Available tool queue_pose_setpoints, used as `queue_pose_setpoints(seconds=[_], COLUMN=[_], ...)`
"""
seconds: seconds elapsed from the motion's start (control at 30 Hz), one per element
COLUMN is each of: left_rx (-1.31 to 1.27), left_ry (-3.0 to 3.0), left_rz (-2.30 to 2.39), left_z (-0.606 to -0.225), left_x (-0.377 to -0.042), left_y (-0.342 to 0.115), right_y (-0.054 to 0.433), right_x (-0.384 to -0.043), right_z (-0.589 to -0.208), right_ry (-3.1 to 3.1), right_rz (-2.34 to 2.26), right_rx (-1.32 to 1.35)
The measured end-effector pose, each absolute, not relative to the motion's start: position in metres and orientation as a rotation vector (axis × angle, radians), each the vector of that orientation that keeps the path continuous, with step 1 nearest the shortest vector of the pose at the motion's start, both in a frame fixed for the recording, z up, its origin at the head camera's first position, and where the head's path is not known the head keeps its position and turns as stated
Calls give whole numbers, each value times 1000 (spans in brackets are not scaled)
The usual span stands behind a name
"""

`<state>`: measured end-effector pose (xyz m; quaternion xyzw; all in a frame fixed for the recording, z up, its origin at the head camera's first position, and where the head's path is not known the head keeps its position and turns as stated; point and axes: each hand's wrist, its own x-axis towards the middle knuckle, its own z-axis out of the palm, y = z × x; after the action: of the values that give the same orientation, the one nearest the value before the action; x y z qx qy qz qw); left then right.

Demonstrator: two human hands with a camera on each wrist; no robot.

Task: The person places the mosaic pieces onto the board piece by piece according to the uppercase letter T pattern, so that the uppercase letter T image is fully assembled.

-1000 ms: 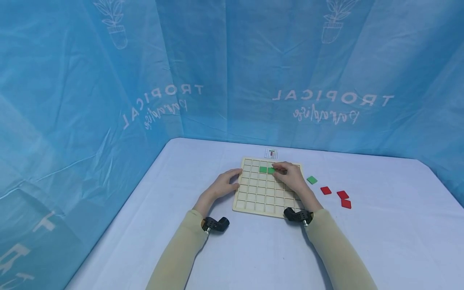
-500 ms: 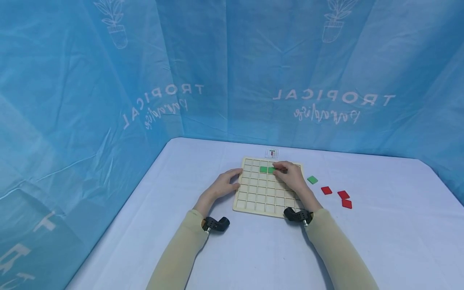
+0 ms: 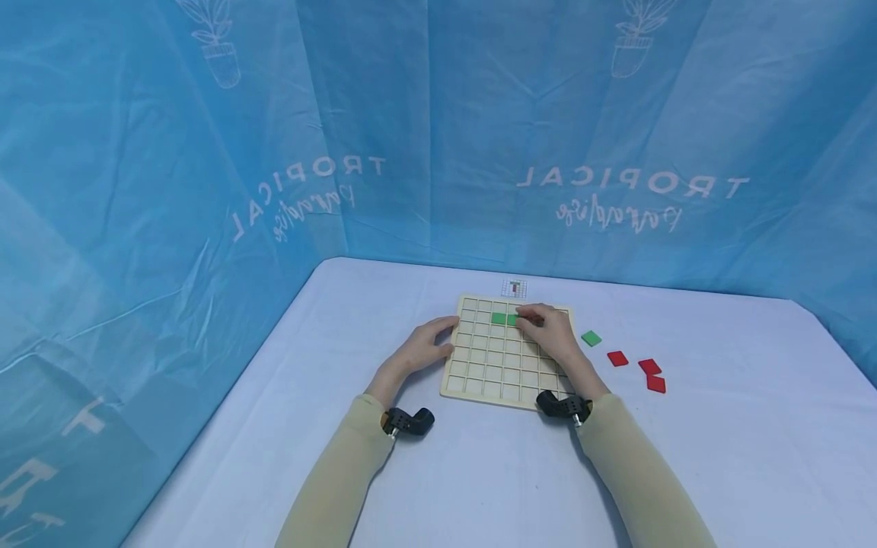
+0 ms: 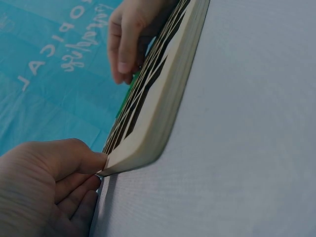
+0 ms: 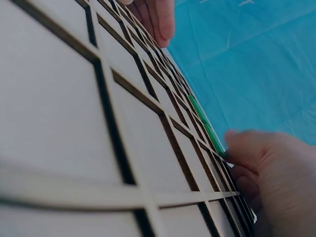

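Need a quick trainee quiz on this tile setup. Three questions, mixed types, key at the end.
1. Multiple choice: in the head view, how many red tiles lie on the white table to the right of the grid board?
A) One
B) Three
C) Six

2. Fill in the blank: the loose tile nearest the board is ____ in colour.

3. Short answer: which of the person's hands is nearer the green tiles set in the board?

Key:
1. B
2. green
3. The right hand; its fingertips are beside them.
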<state>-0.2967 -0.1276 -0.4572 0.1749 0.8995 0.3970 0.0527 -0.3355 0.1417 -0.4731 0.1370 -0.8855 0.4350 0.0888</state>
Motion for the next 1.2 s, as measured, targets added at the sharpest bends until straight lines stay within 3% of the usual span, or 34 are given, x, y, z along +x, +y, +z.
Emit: queue_pose_setpoints(seconds=[0.23, 0.6, 0.83, 1.0, 1.2], left_rx=[545, 567, 580, 594, 585], left_ry=[2720, 2728, 2729, 2732, 2729], left_rz=[1197, 1182, 1166, 1187, 1197], left_z=[-462, -455, -455, -456, -457], left_x=[-299, -300, -299, -299, -298], left_y=[-126, -125, -128, -130, -130], right_y=[151, 183, 242, 258, 266], right_x=[-334, -326, -337, -317, -307], right_z=[-464, -418, -440, -430, -444], right_ry=[-2507, -2557, -2539, -2630, -2710], right_rz=[1650, 1604, 1556, 1498, 1488], right_rx=[263, 516, 448, 319, 260])
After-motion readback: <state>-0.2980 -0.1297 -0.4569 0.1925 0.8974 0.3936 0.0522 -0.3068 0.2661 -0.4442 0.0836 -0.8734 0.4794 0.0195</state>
